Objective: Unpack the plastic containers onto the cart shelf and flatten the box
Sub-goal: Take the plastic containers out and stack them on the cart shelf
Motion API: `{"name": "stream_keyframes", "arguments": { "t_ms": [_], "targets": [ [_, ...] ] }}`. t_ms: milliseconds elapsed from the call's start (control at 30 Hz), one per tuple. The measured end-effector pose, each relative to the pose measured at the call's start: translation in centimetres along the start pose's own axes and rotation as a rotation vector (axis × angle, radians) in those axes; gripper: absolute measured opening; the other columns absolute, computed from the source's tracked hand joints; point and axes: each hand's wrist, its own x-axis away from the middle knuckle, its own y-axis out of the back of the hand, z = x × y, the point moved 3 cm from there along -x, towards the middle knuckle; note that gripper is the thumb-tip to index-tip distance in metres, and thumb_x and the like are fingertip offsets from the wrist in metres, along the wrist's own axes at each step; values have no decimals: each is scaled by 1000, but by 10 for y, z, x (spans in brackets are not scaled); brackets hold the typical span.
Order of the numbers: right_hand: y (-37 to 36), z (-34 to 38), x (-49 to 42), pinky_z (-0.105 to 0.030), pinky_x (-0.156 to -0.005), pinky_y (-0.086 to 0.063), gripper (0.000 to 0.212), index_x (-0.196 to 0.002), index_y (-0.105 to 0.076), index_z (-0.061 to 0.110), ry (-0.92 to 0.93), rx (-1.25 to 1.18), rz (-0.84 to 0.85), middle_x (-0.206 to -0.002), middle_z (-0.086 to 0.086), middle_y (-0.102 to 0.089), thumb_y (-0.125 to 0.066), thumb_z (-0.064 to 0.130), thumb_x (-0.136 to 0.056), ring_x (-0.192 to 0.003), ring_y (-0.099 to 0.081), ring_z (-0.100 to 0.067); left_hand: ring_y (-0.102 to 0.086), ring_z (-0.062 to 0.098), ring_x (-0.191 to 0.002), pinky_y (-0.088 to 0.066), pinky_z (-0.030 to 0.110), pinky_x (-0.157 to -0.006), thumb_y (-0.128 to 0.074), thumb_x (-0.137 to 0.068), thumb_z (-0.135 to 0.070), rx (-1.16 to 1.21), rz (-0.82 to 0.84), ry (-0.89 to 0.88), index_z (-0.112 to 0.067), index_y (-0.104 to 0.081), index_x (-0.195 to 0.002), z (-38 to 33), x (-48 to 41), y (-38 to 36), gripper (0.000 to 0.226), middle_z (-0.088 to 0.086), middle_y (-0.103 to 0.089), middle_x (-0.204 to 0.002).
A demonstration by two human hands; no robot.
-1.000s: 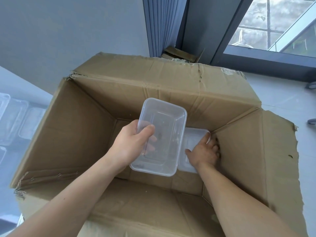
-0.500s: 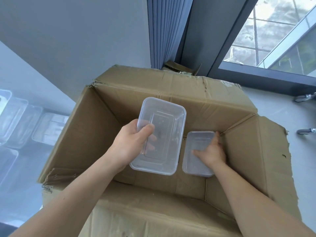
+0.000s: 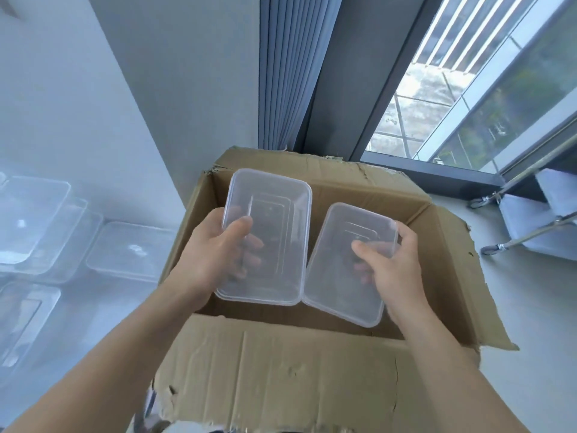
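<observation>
Above creased cardboard box (image 3: 281, 376): left hand (image 3: 209, 254), right hand (image 3: 393, 264) each grip clear rectangular container (image 3: 274, 214).

A grey pleated curtain (image 3: 290, 73) hangs between the window (image 3: 468, 89) (greenery outside) and a grey wall (image 3: 187, 57).

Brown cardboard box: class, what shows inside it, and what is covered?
Only the box's bare inner walls show. Held over the opening, the left clear rectangular plastic container and the right clear rectangular plastic container hide most of the bottom and anything there.
</observation>
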Motion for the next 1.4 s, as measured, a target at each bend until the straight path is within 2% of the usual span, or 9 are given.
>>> {"name": "stream_keyframes", "arguments": {
  "t_ms": [100,333,500,700,833,933,1067,1267,1400],
  "targets": [
    [-4,15,31,-27,-60,-55,57,-128,-41,33,37,-41,-19,-113,3,-63,-77,24,-85,-89,-71,-20,-67,26,-63,-49,37,-57,-55,-80,-34,36,-22,-21,-15,-60,-105,-1,17,18,32,12,-71,-82],
    [-7,34,90,-28,-54,-51,85,-150,-20,44,150,-81,82,-105,-1,-67,-72,17,-88,-72,-69,-20,-71,42,-72,-53,42,-63,-62,-88,-10,104,-178,-61,-22,-51,-106,2,74,44,24,10,-72,-70],
    [5,29,125,-29,-54,-53,67,-134,-34,43,183,-83,158,-105,-1,-68,-74,17,-87,-75,-71,-21,-71,31,-63,-49,35,-53,-63,-88,-7,171,-281,-95,-23,-52,-107,12,135,46,27,3,-69,-75],
    [14,8,167,-42,-55,-56,58,-127,-39,36,218,-99,238,-87,7,-71,-73,13,-85,-73,-68,-26,-71,38,-70,-50,40,-58,-60,-73,-28,170,-385,-56,-18,-51,-124,38,216,49,52,4,-70,-96],
    [-1,-2,195,-52,-69,-59,54,-110,-43,56,222,-59,303,-101,0,-71,-78,41,-71,-86,-70,-26,-71,35,-70,-51,39,-59,-54,-69,-26,147,-457,-45,-20,-50,-124,48,258,70,56,-3,-73,-91],
    [-14,5,216,-36,-61,-57,51,-108,-44,48,250,-124,370,-108,-13,-67,-79,27,-77,-84,-70,-25,-72,31,-69,-50,37,-57,-53,-70,-25,149,-499,-60,-19,-49,-126,52,281,89,57,0,-70,-102],
    [-36,18,244,-20,-58,-54,47,-113,-43,35,288,-128,430,-105,-5,-64,-74,12,-85,-81,-70,-10,-72,33,-70,-50,38,-59,-53,-72,-24,175,-550,-74,-19,-48,-129,60,302,119,58,0,-70,-106],
    [-103,25,292,-46,-82,-59,53,-106,-43,47,323,-34,462,-102,3,-67,-82,35,-72,-92,-69,-17,-73,30,-71,-52,42,-65,-52,-72,-25,195,-641,-78,-21,-48,-133,81,336,192,62,-7,-71,-105],
    [-160,30,334,-51,-86,-57,58,-113,-45,34,324,-38,456,-103,-2,-67,-81,35,-68,-93,-69,-21,-73,28,-75,-54,46,-76,-56,-76,-31,179,-672,-71,-29,-48,-139,94,357,259,64,-11,-73,-101]
  ]
}}
